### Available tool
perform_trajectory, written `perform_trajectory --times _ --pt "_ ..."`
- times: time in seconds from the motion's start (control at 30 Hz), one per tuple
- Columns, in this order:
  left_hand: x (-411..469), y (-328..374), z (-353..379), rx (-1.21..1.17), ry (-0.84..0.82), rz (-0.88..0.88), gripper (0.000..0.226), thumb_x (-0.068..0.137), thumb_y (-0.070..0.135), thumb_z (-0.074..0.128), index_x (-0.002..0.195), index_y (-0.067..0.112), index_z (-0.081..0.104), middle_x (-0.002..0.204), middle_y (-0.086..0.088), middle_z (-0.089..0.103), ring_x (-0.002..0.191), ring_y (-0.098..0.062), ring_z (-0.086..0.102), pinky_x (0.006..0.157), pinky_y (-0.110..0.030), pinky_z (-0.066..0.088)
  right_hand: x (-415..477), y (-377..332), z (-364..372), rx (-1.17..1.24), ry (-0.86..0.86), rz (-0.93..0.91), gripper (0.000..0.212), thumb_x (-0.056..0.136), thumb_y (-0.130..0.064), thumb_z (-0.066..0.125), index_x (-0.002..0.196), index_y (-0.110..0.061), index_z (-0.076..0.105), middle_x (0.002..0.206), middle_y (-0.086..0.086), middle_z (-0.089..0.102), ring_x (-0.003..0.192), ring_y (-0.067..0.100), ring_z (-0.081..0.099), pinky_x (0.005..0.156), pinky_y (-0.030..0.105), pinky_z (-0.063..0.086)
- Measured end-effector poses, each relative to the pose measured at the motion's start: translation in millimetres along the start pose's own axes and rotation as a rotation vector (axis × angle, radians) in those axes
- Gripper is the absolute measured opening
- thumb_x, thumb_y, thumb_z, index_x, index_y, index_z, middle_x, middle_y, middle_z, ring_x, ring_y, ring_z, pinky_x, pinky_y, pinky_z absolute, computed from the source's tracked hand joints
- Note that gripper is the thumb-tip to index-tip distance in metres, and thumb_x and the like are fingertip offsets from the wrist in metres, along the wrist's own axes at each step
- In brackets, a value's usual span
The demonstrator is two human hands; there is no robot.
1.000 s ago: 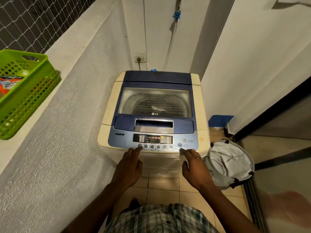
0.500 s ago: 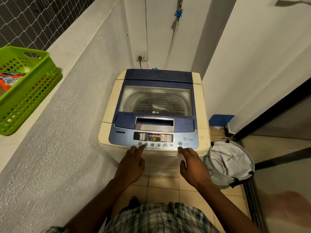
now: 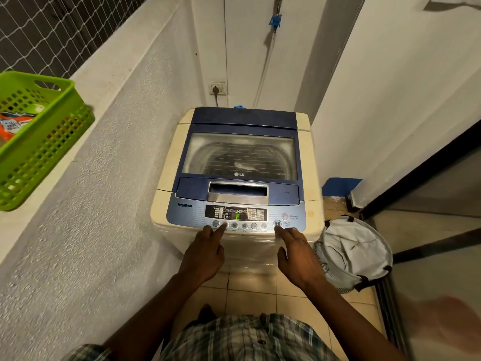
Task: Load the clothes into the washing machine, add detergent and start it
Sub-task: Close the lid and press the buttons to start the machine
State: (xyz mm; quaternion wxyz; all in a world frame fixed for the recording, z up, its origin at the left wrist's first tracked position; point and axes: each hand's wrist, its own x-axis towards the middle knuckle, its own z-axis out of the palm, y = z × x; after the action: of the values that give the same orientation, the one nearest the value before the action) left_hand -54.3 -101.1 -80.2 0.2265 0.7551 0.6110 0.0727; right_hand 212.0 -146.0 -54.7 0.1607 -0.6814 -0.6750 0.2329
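A cream and blue top-load washing machine [image 3: 308, 162] stands in the corner with its glass lid shut; dark clothes show dimly through the lid. Its control panel [image 3: 235, 213] is lit, with a green F on the display. My left hand [image 3: 205, 252] reaches to the panel's front edge, one fingertip on the second round button from the left. My right hand [image 3: 296, 254] has a fingertip on the start/pause button at the panel's right. Neither hand holds anything. An orange detergent pack [image 3: 11, 125] lies in a green basket on the left ledge.
The green plastic basket [image 3: 52, 142] sits on a rough white ledge at the left. A white laundry bag [image 3: 354, 251] stands on the tiled floor right of the machine. Behind it are a wall socket [image 3: 218, 88] and a hose [image 3: 265, 63]. A dark sliding-door frame runs at the right.
My left fingertip has shifted from the leftmost button to the one beside it. The display now shows a green F. My right fingertip stays by the start button.
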Motion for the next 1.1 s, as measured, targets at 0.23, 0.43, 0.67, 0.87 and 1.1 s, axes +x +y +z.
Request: perform_trajectory --times 0.23,0.43,0.67,0.87,1.1 --pt "-1 2 1 0.06 -0.058 -0.023 0.07 0.099 0.031 0.047 0.159 0.036 0.012 0.131 -0.001 0.043 0.113 -0.017 0.048 0.085 -0.034 0.056 0 2 2 -0.003 0.002 0.005 0.062 0.091 -0.01 0.057 0.152 -0.021 0.046 0.124 0.0 0.057 0.116 0.018 0.056 0.09 0.027 0.049" --pt "-3 2 0 0.081 -0.073 -0.03 0.073 0.099 0.029 0.046 0.16 0.038 0.008 0.13 -0.002 0.043 0.112 -0.018 0.047 0.083 -0.033 0.055 -1 1 2 -0.015 -0.01 0.001 0.06 0.09 -0.011 0.057 0.149 -0.021 0.048 0.123 0.0 0.057 0.114 0.02 0.057 0.087 0.027 0.049" --pt "-7 -4 -4 0.013 -0.052 -0.026 0.072 0.099 0.029 0.047 0.158 0.045 0.01 0.118 0.0 0.044 0.104 -0.015 0.044 0.08 -0.033 0.056 2 1 1 -0.034 -0.018 0.006 0.062 0.088 -0.008 0.058 0.148 -0.017 0.049 0.119 0.002 0.057 0.112 0.022 0.057 0.086 0.03 0.05" --pt "-13 -4 -5 -0.032 0.003 -0.046 0.067 0.098 0.031 0.048 0.158 0.037 0.018 0.126 0.0 0.047 0.108 -0.015 0.048 0.08 -0.033 0.056 4 -2 -1 -0.083 -0.026 0.023 0.064 0.087 -0.008 0.058 0.149 -0.018 0.048 0.115 0.003 0.056 0.109 0.024 0.057 0.081 0.033 0.053" --pt "-14 5 -8 -0.055 0.039 -0.031 0.062 0.097 0.031 0.049 0.154 0.034 0.025 0.124 0.003 0.048 0.11 -0.014 0.049 0.081 -0.035 0.057 11 -5 -4 -0.128 -0.053 0.037 0.068 0.085 -0.008 0.058 0.15 -0.019 0.045 0.116 0.004 0.055 0.11 0.026 0.056 0.075 0.034 0.056"
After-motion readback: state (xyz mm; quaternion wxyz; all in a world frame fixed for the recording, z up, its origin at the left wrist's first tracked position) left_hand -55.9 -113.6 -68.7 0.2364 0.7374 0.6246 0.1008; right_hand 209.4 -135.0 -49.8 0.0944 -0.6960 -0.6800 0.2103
